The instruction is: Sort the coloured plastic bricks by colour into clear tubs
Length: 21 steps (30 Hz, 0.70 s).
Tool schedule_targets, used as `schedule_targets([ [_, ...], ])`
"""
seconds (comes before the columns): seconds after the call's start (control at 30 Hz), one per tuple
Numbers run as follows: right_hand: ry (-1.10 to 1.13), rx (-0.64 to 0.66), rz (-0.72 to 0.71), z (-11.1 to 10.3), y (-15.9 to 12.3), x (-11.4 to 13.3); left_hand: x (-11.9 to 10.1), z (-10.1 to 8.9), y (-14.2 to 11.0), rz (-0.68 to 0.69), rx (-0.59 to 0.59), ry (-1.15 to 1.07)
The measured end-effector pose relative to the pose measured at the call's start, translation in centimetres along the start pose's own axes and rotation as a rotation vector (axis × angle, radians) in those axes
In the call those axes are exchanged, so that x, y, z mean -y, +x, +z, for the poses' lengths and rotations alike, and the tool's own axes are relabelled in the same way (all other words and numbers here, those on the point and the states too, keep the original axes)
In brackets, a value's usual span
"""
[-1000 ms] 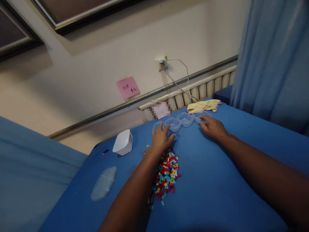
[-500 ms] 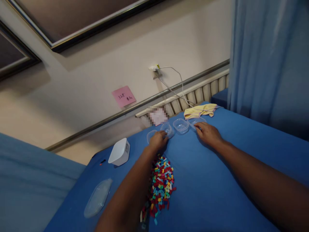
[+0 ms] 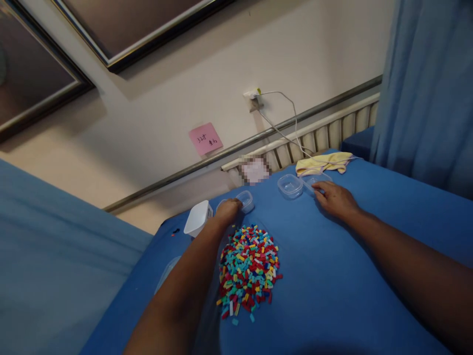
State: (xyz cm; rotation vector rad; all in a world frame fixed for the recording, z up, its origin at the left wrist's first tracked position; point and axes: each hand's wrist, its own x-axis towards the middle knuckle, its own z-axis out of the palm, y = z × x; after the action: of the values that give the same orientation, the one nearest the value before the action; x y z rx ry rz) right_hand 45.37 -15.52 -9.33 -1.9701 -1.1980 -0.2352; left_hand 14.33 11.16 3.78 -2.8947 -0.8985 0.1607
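Observation:
My left hand (image 3: pixel 228 211) is closed at the edge of a small clear plastic container (image 3: pixel 245 202). Part of another clear container (image 3: pixel 220 203) shows behind that hand, mostly covered by it. Over on the right, my right hand (image 3: pixel 335 198) pinches the near rim of a clear plastic container (image 3: pixel 309 183). Beside it stands one more open clear container (image 3: pixel 290 186), touched by neither hand. Nearer to me, a heap of small multicoloured building bricks (image 3: pixel 249 268) lies between my forearms.
A white plastic tub (image 3: pixel 198 218) stands left of my left hand. My left forearm partly hides a clear lid (image 3: pixel 167 273). A yellow cloth (image 3: pixel 325 163) lies by the wall, with a white cable (image 3: pixel 295 118) running down to it. Blue curtains (image 3: pixel 424 98) hang at both sides.
My left hand has moved left with the clear containers beside it, widening the gap to the right-hand pair. More of the brick heap shows. My view has shifted slightly.

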Motion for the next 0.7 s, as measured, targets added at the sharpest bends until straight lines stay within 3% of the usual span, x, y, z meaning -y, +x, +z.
schedule_targets([
  [0.13, 0.002, 0.005, -0.003, 0.2, -0.1, -0.3, 0.4, 0.5, -2.1, -0.036, 0.001, 0.010],
  [0.27, -0.007, 0.002, 0.020, 0.3, -0.1, -0.6, 0.8, 0.8, -4.1, -0.156, -0.017, 0.036],
  [0.47, -0.017, 0.026, 0.008, 0.2, -0.1, -0.8, 1.3, 1.0, -6.5, -0.282, 0.050, 0.077],
  [0.7, 0.037, 0.076, -0.085, 0.4, -0.3, -0.4, 1.1, -1.0, -8.4, -0.260, 0.061, 0.098],
])
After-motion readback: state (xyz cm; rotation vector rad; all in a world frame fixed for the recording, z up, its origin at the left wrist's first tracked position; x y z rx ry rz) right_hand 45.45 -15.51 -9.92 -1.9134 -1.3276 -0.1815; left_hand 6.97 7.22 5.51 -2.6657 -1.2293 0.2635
